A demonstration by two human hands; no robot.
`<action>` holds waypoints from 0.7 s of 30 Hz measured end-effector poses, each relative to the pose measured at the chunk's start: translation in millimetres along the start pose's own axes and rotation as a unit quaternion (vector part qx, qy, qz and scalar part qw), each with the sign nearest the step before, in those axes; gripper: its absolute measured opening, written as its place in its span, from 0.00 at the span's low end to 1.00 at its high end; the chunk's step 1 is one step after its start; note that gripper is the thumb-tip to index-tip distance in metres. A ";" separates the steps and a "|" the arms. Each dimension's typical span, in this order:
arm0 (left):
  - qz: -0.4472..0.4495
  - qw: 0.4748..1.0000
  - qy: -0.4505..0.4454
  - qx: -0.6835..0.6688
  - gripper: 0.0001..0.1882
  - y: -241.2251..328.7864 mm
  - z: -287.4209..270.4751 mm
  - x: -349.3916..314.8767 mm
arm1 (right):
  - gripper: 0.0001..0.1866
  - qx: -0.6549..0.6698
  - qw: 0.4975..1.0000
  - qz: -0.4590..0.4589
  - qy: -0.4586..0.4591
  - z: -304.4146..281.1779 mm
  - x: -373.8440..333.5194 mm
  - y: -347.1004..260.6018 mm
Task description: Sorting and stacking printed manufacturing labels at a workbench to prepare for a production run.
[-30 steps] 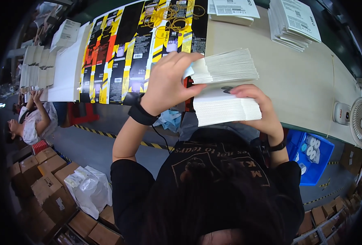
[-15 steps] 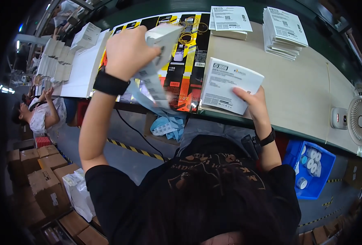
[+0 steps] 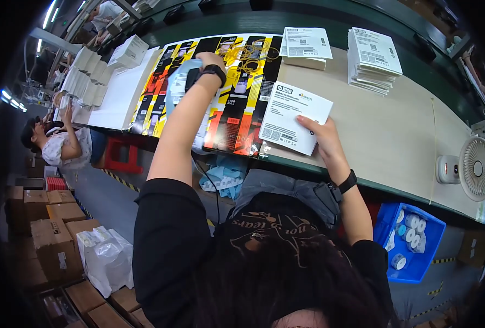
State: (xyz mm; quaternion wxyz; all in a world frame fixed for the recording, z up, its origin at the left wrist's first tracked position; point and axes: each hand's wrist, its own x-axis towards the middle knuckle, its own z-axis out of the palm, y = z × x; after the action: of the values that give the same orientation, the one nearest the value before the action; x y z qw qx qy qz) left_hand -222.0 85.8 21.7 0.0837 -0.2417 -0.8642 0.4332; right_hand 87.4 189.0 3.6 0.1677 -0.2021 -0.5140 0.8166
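A thin stack of white printed leaflets (image 3: 291,117) is gripped at its right edge by my right hand (image 3: 328,143), thumb on top. It sits over the near edge of the table. My left hand (image 3: 208,60) is over the yellow, red and black printed sheets (image 3: 234,123), just left of a heap of yellow rubber bands (image 3: 248,57); its fingers are mostly turned away from view. A pale blue strip of white labels (image 3: 178,87) lies beside my left wrist, partly behind the forearm. Whether the left fingers touch it is hidden.
Two stacks of leaflets, a short one (image 3: 307,44) and a taller one (image 3: 372,57), stand at the back right. A small fan (image 3: 476,168) is at the right end. Below is a blue bin (image 3: 417,262) with label rolls. A person (image 3: 65,145) works at left.
My left hand has moved away and to the right, toward the rubber bands, and the label strip now lies lower on the sheets. My right hand shifted slightly left with the leaflets.
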 end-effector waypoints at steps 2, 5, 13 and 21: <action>0.015 1.000 0.007 -0.008 0.15 -1.6 3.4 -4.5 | 0.24 -0.068 0.997 -0.036 0.009 7.2 -2.5 -6.3; 0.070 0.973 0.112 -0.186 0.24 -28.4 -48.5 -53.8 | 0.23 -0.195 0.974 -0.098 0.055 9.6 -4.1 -11.0; 0.204 0.643 0.015 -0.738 0.19 -97.9 -22.0 -194.0 | 0.23 0.018 0.999 0.004 -0.027 42.9 13.4 -3.3; 0.077 0.574 0.032 -0.814 0.29 -15.8 48.0 -213.2 | 0.27 -0.068 0.992 0.083 -0.062 88.1 32.0 50.2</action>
State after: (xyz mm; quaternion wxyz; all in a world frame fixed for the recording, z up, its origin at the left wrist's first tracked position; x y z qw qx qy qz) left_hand -59.1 -60.8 18.7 -0.1544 -0.2875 -0.8278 -0.4563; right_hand 12.2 115.6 -12.6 0.0534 -0.2040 -0.5590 0.8019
